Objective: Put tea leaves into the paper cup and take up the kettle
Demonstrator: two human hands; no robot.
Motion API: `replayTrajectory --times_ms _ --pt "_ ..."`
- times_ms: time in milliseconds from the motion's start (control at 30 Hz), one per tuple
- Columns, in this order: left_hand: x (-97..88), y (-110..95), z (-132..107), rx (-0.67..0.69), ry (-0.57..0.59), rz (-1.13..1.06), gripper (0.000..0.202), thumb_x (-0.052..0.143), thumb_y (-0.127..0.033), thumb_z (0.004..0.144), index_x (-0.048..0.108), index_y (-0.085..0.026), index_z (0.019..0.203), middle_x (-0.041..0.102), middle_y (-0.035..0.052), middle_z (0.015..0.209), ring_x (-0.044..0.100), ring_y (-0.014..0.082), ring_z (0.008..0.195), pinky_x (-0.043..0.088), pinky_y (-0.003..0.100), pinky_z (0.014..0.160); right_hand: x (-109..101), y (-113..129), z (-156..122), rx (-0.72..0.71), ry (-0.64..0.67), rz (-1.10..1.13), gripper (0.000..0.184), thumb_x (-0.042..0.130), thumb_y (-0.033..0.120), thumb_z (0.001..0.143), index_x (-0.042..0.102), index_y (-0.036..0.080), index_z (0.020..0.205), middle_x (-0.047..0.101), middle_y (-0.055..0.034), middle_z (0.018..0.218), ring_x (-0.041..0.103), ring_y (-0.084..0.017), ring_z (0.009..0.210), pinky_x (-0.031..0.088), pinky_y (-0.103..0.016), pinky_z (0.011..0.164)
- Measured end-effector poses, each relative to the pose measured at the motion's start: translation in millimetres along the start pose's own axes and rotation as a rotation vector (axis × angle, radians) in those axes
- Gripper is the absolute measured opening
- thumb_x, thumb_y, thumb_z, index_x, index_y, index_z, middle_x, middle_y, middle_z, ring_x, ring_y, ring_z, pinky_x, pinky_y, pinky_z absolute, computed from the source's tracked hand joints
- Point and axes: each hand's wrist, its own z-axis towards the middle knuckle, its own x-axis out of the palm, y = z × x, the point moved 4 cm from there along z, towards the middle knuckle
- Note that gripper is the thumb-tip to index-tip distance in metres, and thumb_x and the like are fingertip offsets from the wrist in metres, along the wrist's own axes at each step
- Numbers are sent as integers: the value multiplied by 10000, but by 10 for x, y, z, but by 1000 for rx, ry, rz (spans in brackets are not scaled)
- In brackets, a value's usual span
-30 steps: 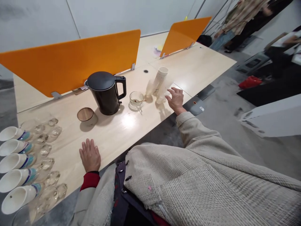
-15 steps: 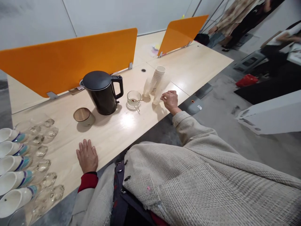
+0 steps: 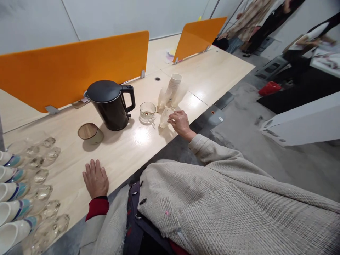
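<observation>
Gripping a clear plastic cup (image 3: 165,117) beside the glass mug (image 3: 147,112), right hand (image 3: 180,122).

An open office: long shared desks (image 3: 212,74) split by orange divider screens (image 3: 77,69).

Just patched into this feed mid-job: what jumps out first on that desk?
The bright orange desk divider panel along the far edge dominates, with a black electric kettle standing before it at mid-desk. Right of the kettle, past a small glass cup, the right hand grips a clear plastic cup. The left hand lies flat near the desk's front edge, beside rows of white cups and glasses at far left.
</observation>
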Motion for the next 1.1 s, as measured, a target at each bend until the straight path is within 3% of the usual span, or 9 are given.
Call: replayTrajectory --times_ms 100,333,467,567,700,800,967,1100 --pt "1 3 -1 0 0 7 575 348 -375 1118 536 -129 1602 475 216 1704 293 376 1672 194 669 1353 -27 63 -43 -16 4 9 106 752 298 934 842 272 983 835 -86 1192 626 -395 1270 449 -654 1152" --pt "7 10 8 3 -8 4 587 337 -401 1124 560 -100 1577 484 225 1696 306 397 1664 207 668 1351 -185 105 -111 -17 13 5 321 786 320 914 791 285 1233 763 -84 1412 562 -424 1452 240 -764 1285" --pt "4 -2 12 2 -6 10 588 342 -394 1123 564 -86 1571 484 238 1691 309 401 1662 207 674 1352 -384 12 -96 -33 -86 5 419 726 448 965 723 305 1360 719 -86 1478 541 -402 1478 289 -723 1289" --pt "4 -4 12 6 -5 12 585 343 -386 1122 557 -91 1579 480 237 1693 307 400 1663 207 678 1350 -451 -330 46 62 -220 19 610 675 571 980 614 260 1501 658 -147 1537 554 -386 1448 394 -637 1257" --pt "18 12 13 10 -5 11 587 349 -389 1118 550 -98 1586 481 239 1693 309 404 1661 212 684 1344 -204 -1031 379 320 -279 137 894 732 692 875 488 202 1582 577 -215 1588 524 -413 1463 432 -656 1214" --pt "29 30 11 7 -9 8 580 358 -391 1114 550 -123 1591 484 227 1695 314 399 1660 211 686 1342 123 -1422 610 491 -258 280 1019 842 645 760 448 200 1588 502 -240 1645 470 -415 1516 372 -682 1253" --pt "26 37 1 9 -22 11 580 349 -399 1115 550 -137 1593 486 211 1698 313 384 1664 205 668 1353 519 -1648 866 663 -301 511 1111 890 483 667 390 149 1601 418 -275 1689 404 -378 1578 326 -637 1295" --pt "26 37 -2 11 -14 24 590 343 -406 1118 556 -122 1589 484 215 1699 313 390 1663 216 669 1351 672 -1680 1033 634 -322 561 1041 861 416 672 409 128 1564 439 -270 1671 475 -334 1522 404 -561 1262"
